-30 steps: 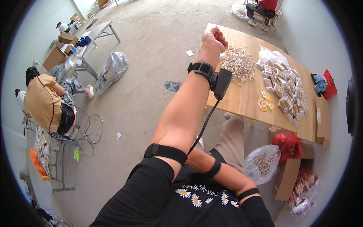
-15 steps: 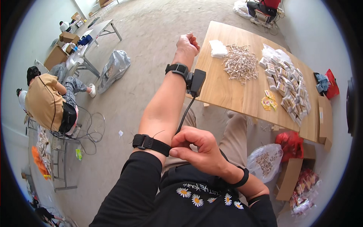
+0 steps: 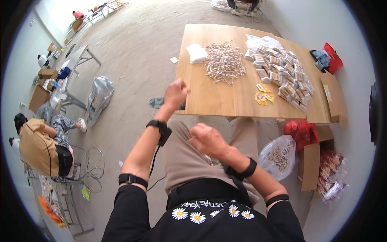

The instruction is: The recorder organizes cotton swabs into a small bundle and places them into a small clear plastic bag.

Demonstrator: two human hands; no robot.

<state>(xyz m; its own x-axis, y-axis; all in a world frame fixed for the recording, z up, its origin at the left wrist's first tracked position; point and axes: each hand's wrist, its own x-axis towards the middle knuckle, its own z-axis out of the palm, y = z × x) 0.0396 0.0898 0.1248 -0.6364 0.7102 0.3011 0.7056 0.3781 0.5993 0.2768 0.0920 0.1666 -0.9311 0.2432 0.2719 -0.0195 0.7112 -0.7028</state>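
My left hand is closed in a fist beside the left edge of a wooden table; nothing shows in it. Over my lap, my right hand has its fingers curled in, slightly blurred, with no object visible. A black strap circles my left forearm near the elbow, and a wristband with a dark box and cable sits at that wrist. On the table lie a loose heap of cotton swabs, white plastic bags, many packed swab packets and small yellow packets.
Right of my legs stand a clear bag of swabs, a red bag and a cardboard box. A grey bag lies on the floor at left. Nearby sits a person in a tan top, with cables on the floor.
My right hand has let go of the strap on my left forearm and moved over my lap. My left arm has lowered and drawn back. The view has shifted, bringing the table more squarely ahead.
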